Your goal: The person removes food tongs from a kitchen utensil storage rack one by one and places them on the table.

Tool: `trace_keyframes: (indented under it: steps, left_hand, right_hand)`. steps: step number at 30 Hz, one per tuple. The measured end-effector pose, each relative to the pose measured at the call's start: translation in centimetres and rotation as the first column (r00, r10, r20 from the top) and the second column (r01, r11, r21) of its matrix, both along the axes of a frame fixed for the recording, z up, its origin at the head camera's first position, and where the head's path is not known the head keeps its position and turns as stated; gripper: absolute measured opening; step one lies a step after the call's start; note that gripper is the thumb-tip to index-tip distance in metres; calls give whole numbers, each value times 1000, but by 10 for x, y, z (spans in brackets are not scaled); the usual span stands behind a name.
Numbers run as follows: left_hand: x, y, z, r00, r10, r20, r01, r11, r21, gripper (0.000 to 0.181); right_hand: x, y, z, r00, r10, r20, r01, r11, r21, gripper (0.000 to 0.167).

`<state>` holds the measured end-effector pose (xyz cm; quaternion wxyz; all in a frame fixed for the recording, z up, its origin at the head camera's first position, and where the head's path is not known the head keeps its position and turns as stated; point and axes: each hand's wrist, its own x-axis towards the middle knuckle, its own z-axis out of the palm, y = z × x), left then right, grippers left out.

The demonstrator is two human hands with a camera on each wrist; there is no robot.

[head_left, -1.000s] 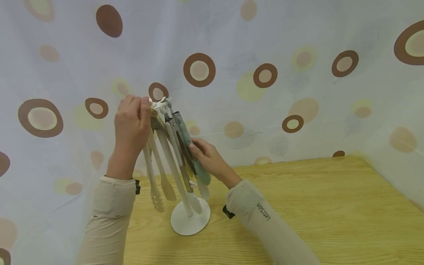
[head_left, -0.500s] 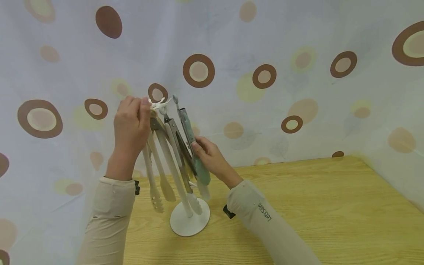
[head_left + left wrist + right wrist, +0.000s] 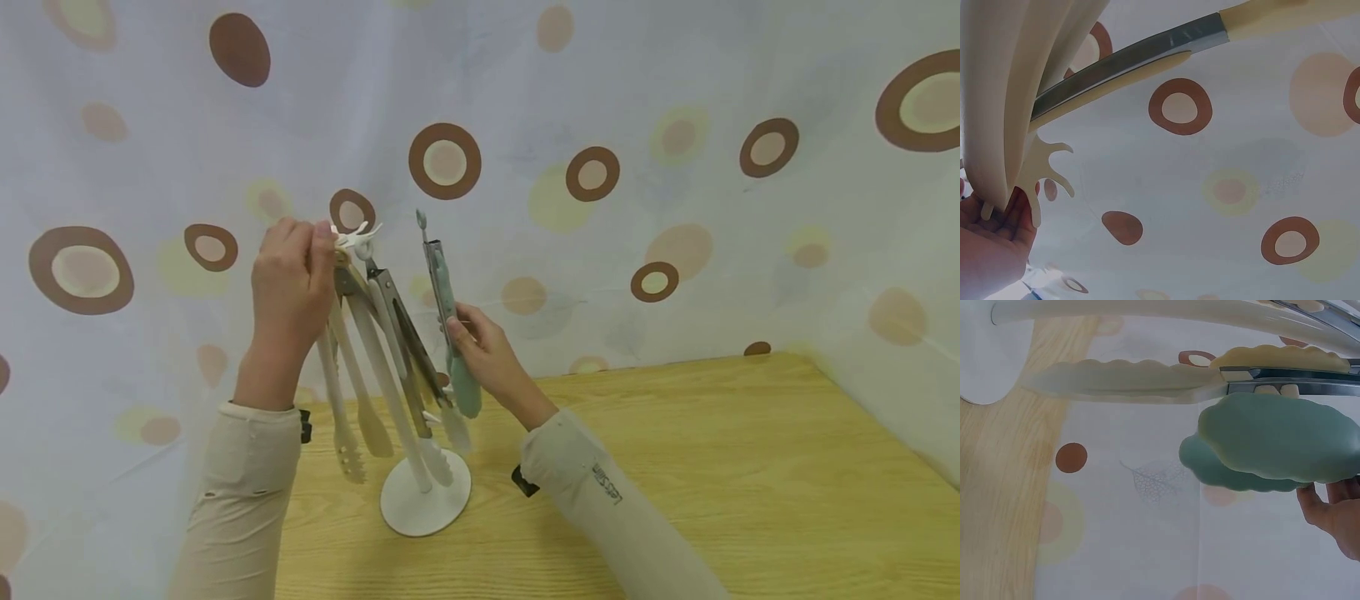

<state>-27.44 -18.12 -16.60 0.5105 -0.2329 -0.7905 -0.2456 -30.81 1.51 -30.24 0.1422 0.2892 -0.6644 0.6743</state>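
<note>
A white utensil stand with a round base [image 3: 405, 512] leans on the table in the head view. At its top, my left hand [image 3: 288, 279] grips the white hooked crown [image 3: 362, 240]. Several pale and metal tongs [image 3: 386, 317] hang from the hooks. Just right of them, my right hand [image 3: 491, 354] holds green-headed tongs [image 3: 467, 387] by the middle, heads down, their pull ring up and apart from the hooks. The right wrist view shows both green scalloped heads [image 3: 1285, 434] beside a pale translucent tong head [image 3: 1129, 381]. My left palm is partly hidden.
The wood-grain table [image 3: 675, 467] stretches away to the right. Behind it hangs a white curtain [image 3: 510, 100] printed with brown and beige circles, which also closes off the right side.
My right hand has lifted the green tongs off the hooks and drawn them to the right, now more upright. My left hand keeps its grip on the stand's top.
</note>
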Motion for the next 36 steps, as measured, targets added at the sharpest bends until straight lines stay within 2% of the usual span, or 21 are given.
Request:
trace_keyframes:
  steps: [5, 17, 22, 30, 36]
  left_hand:
    - [1, 0, 0, 1000, 0, 1, 0, 1000, -1, 36]
    - [1, -2, -1, 1000, 0, 1, 0, 1000, 4, 37]
    - [1, -2, -1, 1000, -6, 2, 6, 1000, 3, 37]
    - [1, -2, 1, 1000, -6, 12, 6, 1000, -10, 38]
    - [-1, -2, 0, 1000, -9, 8, 10, 1000, -10, 38]
  right_hand:
    - [2, 6, -1, 999, -39, -3, 39, 999, 6, 40]
    - [8, 27, -4, 991, -121, 54, 121, 993, 14, 43]
    - [13, 37, -4, 985, -167, 44, 165, 985, 49, 41]
    - [27, 62, 0, 963, -267, 44, 259, 957, 134, 45]
    - [41, 82, 3, 933, -361, 6, 352, 912, 209, 47]
